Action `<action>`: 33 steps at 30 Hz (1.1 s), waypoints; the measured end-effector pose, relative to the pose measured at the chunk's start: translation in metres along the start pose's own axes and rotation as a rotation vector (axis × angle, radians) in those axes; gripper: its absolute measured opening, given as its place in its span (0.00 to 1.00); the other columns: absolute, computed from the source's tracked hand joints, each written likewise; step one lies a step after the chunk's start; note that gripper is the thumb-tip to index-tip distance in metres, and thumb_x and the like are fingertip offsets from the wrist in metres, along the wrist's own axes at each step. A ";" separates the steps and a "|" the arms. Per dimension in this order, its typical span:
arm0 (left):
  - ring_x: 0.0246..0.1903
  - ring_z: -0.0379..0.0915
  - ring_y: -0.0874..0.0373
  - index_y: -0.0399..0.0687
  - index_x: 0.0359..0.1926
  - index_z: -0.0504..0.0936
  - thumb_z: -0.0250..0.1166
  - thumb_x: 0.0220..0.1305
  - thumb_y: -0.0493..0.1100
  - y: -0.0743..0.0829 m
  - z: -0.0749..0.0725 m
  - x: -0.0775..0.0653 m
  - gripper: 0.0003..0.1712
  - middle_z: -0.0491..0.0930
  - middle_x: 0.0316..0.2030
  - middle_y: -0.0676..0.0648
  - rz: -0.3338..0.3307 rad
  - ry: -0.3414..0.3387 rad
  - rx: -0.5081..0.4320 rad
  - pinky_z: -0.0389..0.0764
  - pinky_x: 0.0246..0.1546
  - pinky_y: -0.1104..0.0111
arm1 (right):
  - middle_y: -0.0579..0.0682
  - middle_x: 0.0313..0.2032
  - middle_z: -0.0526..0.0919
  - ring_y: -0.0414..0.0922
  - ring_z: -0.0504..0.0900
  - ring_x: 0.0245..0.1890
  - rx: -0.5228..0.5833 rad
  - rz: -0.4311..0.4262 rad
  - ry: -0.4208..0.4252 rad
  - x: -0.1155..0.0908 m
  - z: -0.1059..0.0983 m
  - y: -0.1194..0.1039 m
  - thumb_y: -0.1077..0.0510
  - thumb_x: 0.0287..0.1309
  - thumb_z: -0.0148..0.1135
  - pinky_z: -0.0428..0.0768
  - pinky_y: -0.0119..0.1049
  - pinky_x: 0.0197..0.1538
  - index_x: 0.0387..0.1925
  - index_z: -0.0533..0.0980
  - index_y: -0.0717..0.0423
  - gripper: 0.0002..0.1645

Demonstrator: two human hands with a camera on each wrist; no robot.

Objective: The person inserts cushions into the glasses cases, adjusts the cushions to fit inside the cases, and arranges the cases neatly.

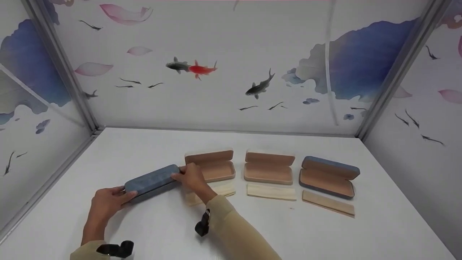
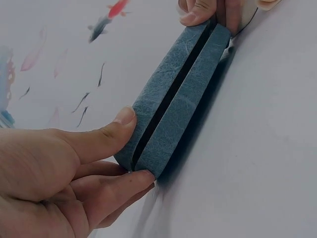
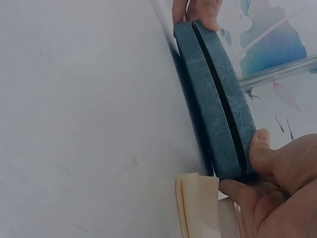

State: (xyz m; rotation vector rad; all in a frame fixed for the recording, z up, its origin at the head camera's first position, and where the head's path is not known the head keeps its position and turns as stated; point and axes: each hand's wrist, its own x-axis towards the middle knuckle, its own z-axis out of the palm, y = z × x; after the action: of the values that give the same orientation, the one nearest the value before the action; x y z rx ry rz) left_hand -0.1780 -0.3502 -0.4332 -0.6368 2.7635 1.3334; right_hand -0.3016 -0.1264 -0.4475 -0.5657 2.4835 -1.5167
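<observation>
A blue eyeglass case (image 1: 153,181) is held by both hands at the left of the table. My left hand (image 1: 104,205) pinches its left end, thumb on the lid and fingers at the lower half, as the left wrist view shows closely. At the opposite end my right hand (image 1: 195,181) grips in a similar way, its thumb (image 3: 261,144) on the lid. A narrow dark gap (image 2: 168,99) runs along the case between lid and base. Whatever lies inside is hidden. A folded cream cloth (image 3: 198,206) lies close to my right hand.
Three eyeglass cases stand with lids raised: a pale one (image 1: 218,172), partly behind my right hand, another pale one (image 1: 269,175) and a blue one (image 1: 326,182). Folded cloths (image 1: 270,192) lie in front of them, the rightmost a tan cloth (image 1: 327,203). Printed panels (image 1: 223,39) wall the table.
</observation>
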 end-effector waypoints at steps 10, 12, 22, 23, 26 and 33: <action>0.62 0.72 0.35 0.26 0.70 0.63 0.73 0.60 0.53 0.000 0.000 0.000 0.49 0.72 0.60 0.28 0.042 -0.001 -0.025 0.83 0.52 0.56 | 0.41 0.16 0.64 0.36 0.61 0.20 0.044 -0.040 0.015 -0.003 0.002 0.003 0.61 0.62 0.68 0.60 0.28 0.25 0.20 0.74 0.59 0.16; 0.62 0.73 0.35 0.26 0.69 0.64 0.74 0.59 0.52 0.000 0.001 0.001 0.48 0.72 0.60 0.28 0.043 -0.001 -0.018 0.82 0.53 0.56 | 0.42 0.19 0.71 0.36 0.64 0.22 0.037 -0.030 0.032 -0.004 0.004 0.003 0.61 0.61 0.69 0.63 0.28 0.27 0.26 0.79 0.62 0.10; 0.60 0.75 0.33 0.22 0.67 0.65 0.72 0.61 0.48 0.006 0.003 0.001 0.44 0.71 0.61 0.24 0.032 0.008 -0.008 0.82 0.53 0.55 | 0.51 0.42 0.88 0.36 0.80 0.38 -0.021 -0.005 0.084 -0.009 0.005 -0.003 0.64 0.55 0.73 0.80 0.28 0.38 0.46 0.84 0.64 0.16; 0.58 0.77 0.35 0.21 0.67 0.65 0.71 0.62 0.47 0.008 0.003 0.000 0.43 0.70 0.61 0.23 0.030 0.005 -0.021 0.83 0.51 0.57 | 0.52 0.44 0.88 0.38 0.82 0.41 -0.017 -0.002 0.084 -0.009 0.004 -0.004 0.64 0.55 0.73 0.82 0.29 0.41 0.48 0.84 0.65 0.18; 0.53 0.81 0.37 0.20 0.67 0.63 0.66 0.67 0.45 0.013 0.003 -0.004 0.40 0.71 0.61 0.22 0.015 0.004 -0.067 0.86 0.44 0.63 | 0.55 0.53 0.86 0.45 0.85 0.52 -0.003 -0.001 0.099 -0.010 -0.001 -0.005 0.64 0.56 0.72 0.85 0.35 0.49 0.56 0.81 0.64 0.25; 0.55 0.79 0.35 0.25 0.69 0.64 0.56 0.75 0.50 0.031 -0.002 -0.014 0.35 0.72 0.61 0.24 -0.044 0.063 -0.092 0.86 0.44 0.63 | 0.53 0.51 0.87 0.42 0.85 0.44 0.057 0.027 0.093 -0.016 -0.015 -0.008 0.57 0.60 0.71 0.85 0.36 0.45 0.52 0.84 0.60 0.19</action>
State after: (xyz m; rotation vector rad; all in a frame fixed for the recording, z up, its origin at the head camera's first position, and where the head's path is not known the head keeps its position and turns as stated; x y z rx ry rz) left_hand -0.1763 -0.3291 -0.4063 -0.7521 2.7325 1.4629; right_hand -0.2906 -0.1110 -0.4336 -0.4598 2.4958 -1.6336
